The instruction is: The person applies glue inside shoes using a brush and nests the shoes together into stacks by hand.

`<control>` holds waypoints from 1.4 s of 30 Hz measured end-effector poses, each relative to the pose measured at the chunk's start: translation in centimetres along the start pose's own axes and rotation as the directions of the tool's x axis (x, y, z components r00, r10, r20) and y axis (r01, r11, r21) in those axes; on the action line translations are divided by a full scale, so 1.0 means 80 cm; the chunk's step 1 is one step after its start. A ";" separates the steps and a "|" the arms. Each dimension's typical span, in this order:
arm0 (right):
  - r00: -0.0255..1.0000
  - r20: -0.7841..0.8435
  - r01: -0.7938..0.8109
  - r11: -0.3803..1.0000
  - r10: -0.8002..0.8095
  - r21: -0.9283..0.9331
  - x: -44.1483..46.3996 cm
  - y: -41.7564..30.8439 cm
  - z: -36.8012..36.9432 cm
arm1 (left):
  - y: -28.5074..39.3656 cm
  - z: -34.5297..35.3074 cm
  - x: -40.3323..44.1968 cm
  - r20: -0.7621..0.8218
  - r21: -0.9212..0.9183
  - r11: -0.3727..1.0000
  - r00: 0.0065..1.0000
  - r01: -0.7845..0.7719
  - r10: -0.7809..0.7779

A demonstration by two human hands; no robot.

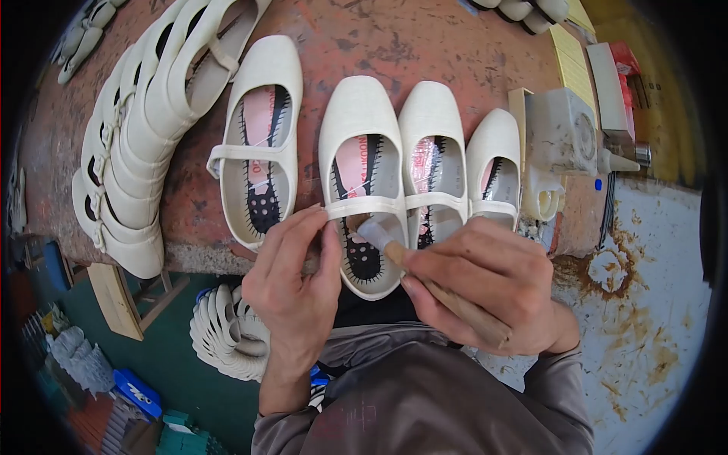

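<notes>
Four white strap shoes lie in a row, toes pointing away from me. My left hand (297,280) pinches the strap of the second shoe from the left (358,106) at its left end. In my right hand (485,284) is a wooden-handled brush (455,303), its pale tip inside that shoe, just below the strap and over the black, stitched insole. To the left is a single shoe (271,64) with its strap sticking out at the side. Two more shoes (430,106) (494,136) stand close on the right, the lower parts partly behind my right hand.
Nested white shoes (144,152) curve along the left of the stained red table (334,38). At the right edge are a cloudy plastic container (557,125) with a nozzle and a roll of tape (547,203). More shoes (224,334) hang below the table edge, near a wooden frame (114,299).
</notes>
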State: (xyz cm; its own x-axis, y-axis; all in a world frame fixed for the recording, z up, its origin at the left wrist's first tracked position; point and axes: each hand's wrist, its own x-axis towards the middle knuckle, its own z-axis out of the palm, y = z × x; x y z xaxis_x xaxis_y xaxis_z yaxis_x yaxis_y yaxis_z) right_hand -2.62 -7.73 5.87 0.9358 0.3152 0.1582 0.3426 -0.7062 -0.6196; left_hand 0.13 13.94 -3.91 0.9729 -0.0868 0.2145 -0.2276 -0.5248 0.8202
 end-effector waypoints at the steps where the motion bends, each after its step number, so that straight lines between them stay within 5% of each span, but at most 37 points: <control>1: 1.000 -0.018 0.013 1.000 -0.013 0.005 0.006 0.006 0.008 | -0.002 0.001 0.001 -0.010 0.001 1.000 1.000 -0.023 0.023; 4: 1.000 -0.007 0.018 1.000 -0.018 0.022 0.016 0.018 0.022 | -0.001 -0.001 0.002 0.004 0.003 0.999 0.999 -0.053 0.052; 9: 0.970 0.235 -0.110 0.981 0.070 0.160 0.027 0.016 0.004 | -0.003 -0.004 0.004 0.023 0.010 0.995 0.995 -0.100 0.100; 14: 0.856 0.511 -0.048 0.975 -0.071 0.215 0.049 0.020 -0.015 | -0.002 -0.001 0.004 0.032 0.019 0.994 0.994 -0.105 0.105; 22: 0.983 0.162 0.084 0.996 -0.086 0.016 0.031 0.014 0.007 | -0.001 0.000 0.004 0.013 0.054 0.993 0.994 -0.110 0.109; 26: 0.963 0.020 0.257 0.901 -0.267 -0.349 0.008 0.052 0.061 | 0.001 0.005 0.004 0.018 0.061 0.991 0.993 -0.120 0.119; 30: 0.983 0.035 0.168 0.810 -0.179 -0.563 0.011 0.049 0.070 | 0.011 0.013 0.009 0.038 0.120 0.978 0.985 -0.169 0.166; 35: 0.978 0.178 0.145 0.964 -0.106 -0.223 -0.011 -0.006 0.027 | 0.009 0.010 0.008 0.042 0.138 0.974 0.983 -0.182 0.178; 38: 0.984 -0.008 0.170 0.955 -0.177 -0.245 -0.034 -0.018 0.039 | 0.009 0.008 0.006 0.044 0.122 0.982 0.989 -0.144 0.140; 39: 0.985 0.025 0.167 0.916 -0.170 -0.365 -0.021 -0.019 0.033 | 0.010 0.007 0.006 0.054 0.120 0.985 0.991 -0.127 0.121; 42: 0.980 0.023 0.193 0.924 -0.197 -0.330 0.011 0.037 0.072 | 0.015 -0.002 0.008 0.067 0.113 0.992 0.996 -0.063 0.056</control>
State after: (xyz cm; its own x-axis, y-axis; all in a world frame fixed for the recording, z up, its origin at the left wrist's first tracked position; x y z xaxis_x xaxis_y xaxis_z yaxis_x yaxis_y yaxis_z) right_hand -1.29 -5.89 -0.21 0.8480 0.4624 0.2591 0.5248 -0.8009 -0.2883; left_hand 0.50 13.36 -2.71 0.9592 -0.1726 0.2240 -0.2826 -0.6103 0.7400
